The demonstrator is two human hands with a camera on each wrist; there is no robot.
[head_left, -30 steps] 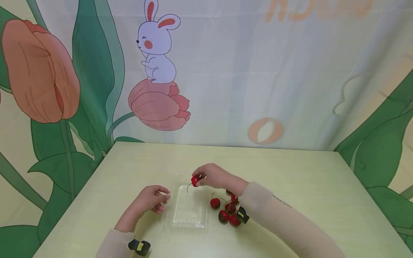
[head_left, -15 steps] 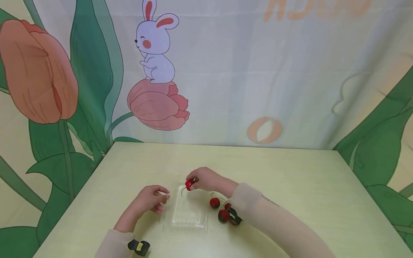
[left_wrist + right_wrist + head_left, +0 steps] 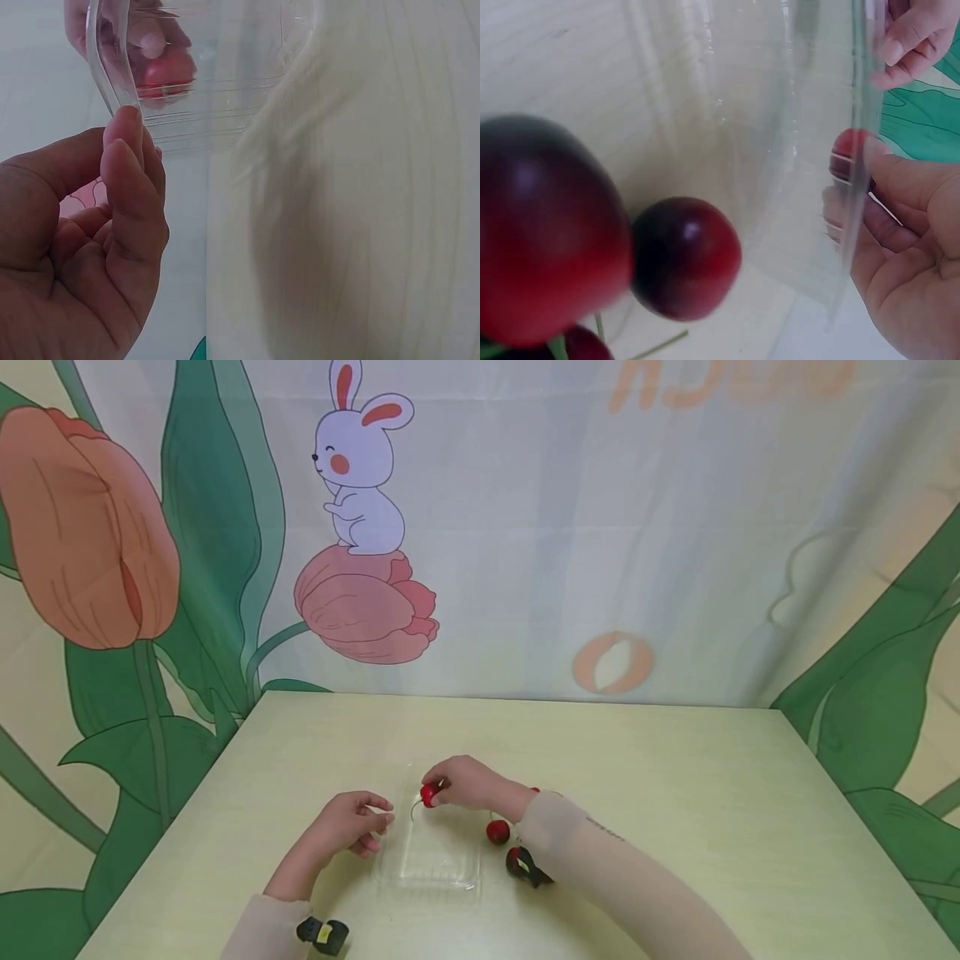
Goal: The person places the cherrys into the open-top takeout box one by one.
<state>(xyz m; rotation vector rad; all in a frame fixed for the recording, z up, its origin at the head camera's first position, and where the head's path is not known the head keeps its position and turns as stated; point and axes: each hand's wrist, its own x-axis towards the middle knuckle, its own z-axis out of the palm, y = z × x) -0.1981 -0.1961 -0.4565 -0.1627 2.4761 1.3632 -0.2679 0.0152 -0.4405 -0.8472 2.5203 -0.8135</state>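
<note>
Above the pale counter (image 3: 645, 777), now holds a cherry (image 3: 427, 794) farther left over the box (image 3: 441, 886), pinched in fingers (image 3: 906, 180) of the right hand (image 3: 462, 782), hence not yet released, with the left hand (image 3: 341, 824) by the rim, grip unclear.

One red cherry (image 3: 427, 796) in my right hand (image 3: 461, 782), over my clear container.
I pinch this cherry by its round body, its thin stem curving down to the left; I can't tell whether it touches the plastic. The see-through, rectangular container (image 3: 440, 887) sits flat, open side up, corners rounded, and my left hand (image 3: 352, 820) holds it by the left rim. Just right of it lies a loose cherry (image 3: 498, 832), with a darker cherry (image 3: 514, 860) nearer me, partly hidden. Close up at my right wrist, the loose fruit shows glossy red with near-black patches and green stems.
</note>
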